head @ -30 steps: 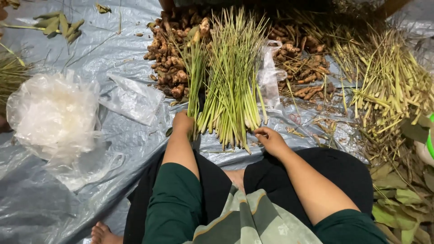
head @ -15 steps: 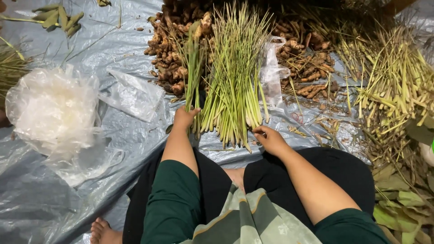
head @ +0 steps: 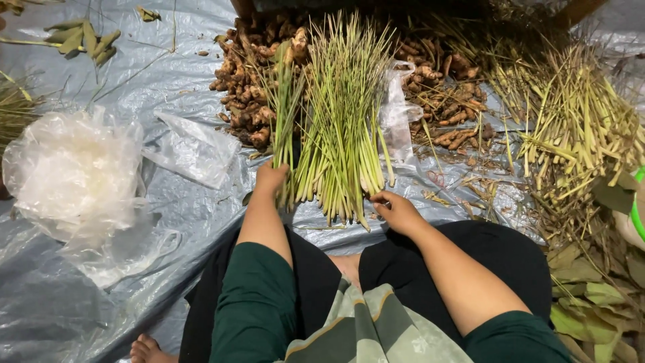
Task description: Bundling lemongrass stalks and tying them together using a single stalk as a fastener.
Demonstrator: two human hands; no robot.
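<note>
A fan of lemongrass stalks [head: 346, 114] lies on the grey plastic sheet [head: 101, 296] right in front of my knees. My left hand [head: 270, 180] is closed around a small bunch of stalks [head: 285, 101] at the fan's left side, gripping near the pale root ends. At the right side my right hand [head: 396, 210] pinches the base of a stalk at the fan's lower edge.
A heap of brown ginger-like roots [head: 252, 74] sits behind the stalks. A pile of clear plastic bags [head: 70, 175] lies at the left, one loose bag [head: 195, 148] beside it. Trimmed stalks and dry leaves [head: 578, 134] cover the right side.
My left hand has closed on the small left bunch and lifted it slightly up from the fan. My right hand stays at the stalk bases.
</note>
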